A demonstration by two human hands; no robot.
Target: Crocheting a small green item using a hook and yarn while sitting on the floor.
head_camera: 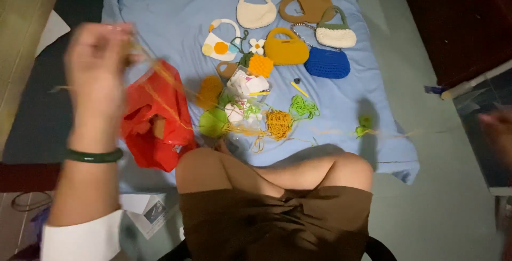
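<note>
While my left hand [98, 66] pinches yellow yarn [160, 71] above bare floor, the red plastic bag [157, 117] beside it gapes; right hand [498, 130] blurred, grip unclear.

Left hand [98, 71], raised and blurred, pinching yellow yarn [160, 74]; red plastic bag [157, 117] just below it; crocheted bags [288, 47] beyond on blue sheet [170, 15].

Bare blue sheet [160, 10] lay open at the far left. Crocheted bags [288, 47] crowded the far middle, a red plastic bag [157, 117] and yarn tangles [266, 119] blocked the near edge.
</note>
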